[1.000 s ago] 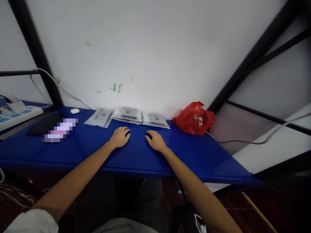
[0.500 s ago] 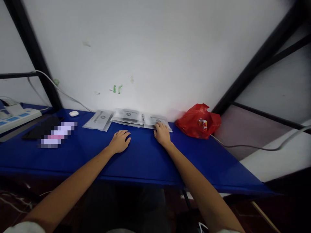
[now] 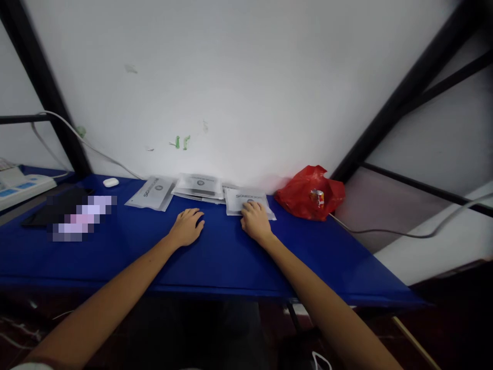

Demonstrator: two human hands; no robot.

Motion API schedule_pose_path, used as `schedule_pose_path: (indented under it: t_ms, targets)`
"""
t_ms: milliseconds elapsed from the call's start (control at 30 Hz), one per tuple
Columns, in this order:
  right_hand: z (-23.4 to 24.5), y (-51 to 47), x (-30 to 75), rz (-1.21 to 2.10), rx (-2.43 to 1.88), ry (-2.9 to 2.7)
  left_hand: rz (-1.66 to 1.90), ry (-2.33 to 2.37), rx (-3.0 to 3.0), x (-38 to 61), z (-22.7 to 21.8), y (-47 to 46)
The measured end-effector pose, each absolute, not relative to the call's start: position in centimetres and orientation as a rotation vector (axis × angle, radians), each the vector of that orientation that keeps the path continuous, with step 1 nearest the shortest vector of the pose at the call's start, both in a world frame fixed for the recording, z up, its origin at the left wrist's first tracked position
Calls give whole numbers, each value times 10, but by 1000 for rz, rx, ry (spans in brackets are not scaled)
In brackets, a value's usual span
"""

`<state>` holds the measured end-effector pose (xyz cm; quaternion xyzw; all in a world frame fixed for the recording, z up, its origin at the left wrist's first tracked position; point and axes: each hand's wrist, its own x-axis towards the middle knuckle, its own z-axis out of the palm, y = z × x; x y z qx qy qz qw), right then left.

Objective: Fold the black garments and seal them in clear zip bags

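My right hand (image 3: pixel 256 221) is at the front edge of a frosted plastic zip bag (image 3: pixel 234 202) with dark printed lettering. Its bent fingers press on the top of the bag, and I cannot see the thumb's hold underneath. Part of another bag shows beneath it. My left hand (image 3: pixel 187 227) rests on the blue table, fingers spread, holding nothing. Beyond it lie a small pile of similar bags (image 3: pixel 200 184) and a single bag (image 3: pixel 152 193) to the left.
A red plastic bag (image 3: pixel 295 195) with a shiny wrapped item (image 3: pixel 317 198) sits at the right. To the left are a white case (image 3: pixel 111 182), a dark flat tablet-like thing (image 3: pixel 57 205), a blurred-out item (image 3: pixel 82 218) and a power strip (image 3: pixel 26 186). The wall (image 3: pixel 246 92) stands behind the table (image 3: pixel 134 257).
The upper right zip bag has slid toward me along with my right hand, and its print shows more. My left hand stays on the table. The view has shifted slightly.
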<state>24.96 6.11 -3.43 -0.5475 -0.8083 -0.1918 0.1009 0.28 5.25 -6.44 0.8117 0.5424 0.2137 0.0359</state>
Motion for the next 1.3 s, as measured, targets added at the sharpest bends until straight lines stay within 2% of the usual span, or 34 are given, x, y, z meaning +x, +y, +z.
schedule_pose_path:
  t_ms: [233,367,500,833,1033,1300]
  targets:
    - [-44,3,233,-376,-1315,-2384,1004,1401,2715,14,-56,31]
    - [-52,-4,225,-157,-1060,-2259,962,1062,2944,21,-48,13]
    - [-52,-1,216,-36,-937,-2167,868,1085,3078,16,-47,8]
    - [-50,-5,240,-264,-1069,-2089,1049,1296,2987,-22,-48,10]
    - [-54,-2,247,-260,-1088,-2016,1125,1296,2937,-28,-44,9]
    - [-49,-6,233,-224,-1005,-2060,930,1260,3200,-2,-42,6]
